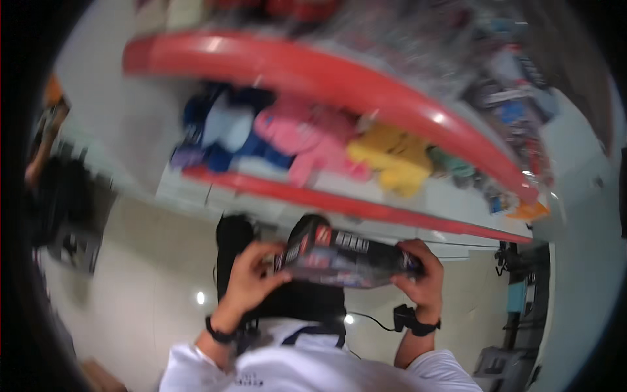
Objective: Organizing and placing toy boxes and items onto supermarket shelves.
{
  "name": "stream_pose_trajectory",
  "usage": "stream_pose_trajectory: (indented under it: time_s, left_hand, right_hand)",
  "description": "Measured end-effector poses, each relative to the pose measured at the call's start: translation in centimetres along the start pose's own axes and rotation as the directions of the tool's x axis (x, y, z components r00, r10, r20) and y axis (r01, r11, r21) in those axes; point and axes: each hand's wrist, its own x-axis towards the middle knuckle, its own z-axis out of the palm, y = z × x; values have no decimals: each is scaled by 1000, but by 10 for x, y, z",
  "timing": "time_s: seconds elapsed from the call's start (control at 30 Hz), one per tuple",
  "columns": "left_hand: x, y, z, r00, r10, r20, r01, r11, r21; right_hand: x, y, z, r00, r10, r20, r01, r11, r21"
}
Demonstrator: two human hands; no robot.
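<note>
Low in the head view, I hold a dark boxed package [346,261] with red patches and a clear-looking face, tilted over my black-clad legs. My left hand [255,274] grips its left end and my right hand [421,274] grips its right end. Just beyond the box is a shelf with a curved red rim [326,68], holding soft toys: a blue one [222,130], a pink one [313,137] and a yellow one [392,163]. The picture is blurred, so the box's details are unclear.
Blurred packages [509,91] fill the upper shelf. A lower red strip [353,210] edges the toy shelf. A pale wall [575,215] stands at the right. At the far left are another person's arm [44,144] and dark items [62,196]. A shiny tiled floor [144,274] shows below.
</note>
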Motion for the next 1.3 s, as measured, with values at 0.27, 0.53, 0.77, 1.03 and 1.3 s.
stream_pose_trajectory:
  time_s: [0.27, 0.53, 0.77, 1.03, 1.3]
  left_hand:
    - [65, 120, 84, 739, 658, 147, -633, 752, -184]
    - [93, 175, 95, 607, 724, 328, -794, 570, 210]
    - [61, 103, 38, 903, 326, 279, -396, 884, 248]
    - [33, 73, -29, 990, 40, 135, -69, 974, 217]
    - [20, 84, -38, 981, 68, 181, -124, 939, 322]
  right_hand:
    - [33, -175, -98, 842, -524, 127, 457, 568, -685]
    - [72, -236, -163, 793, -600, 105, 292, 224, -930]
    - [120, -223, -204, 833, -546, 90, 311, 327, -892]
    - [176, -178, -221, 864, -501, 60, 344, 498, -796]
    - [182, -159, -230, 948, -316, -42, 93, 399, -912]
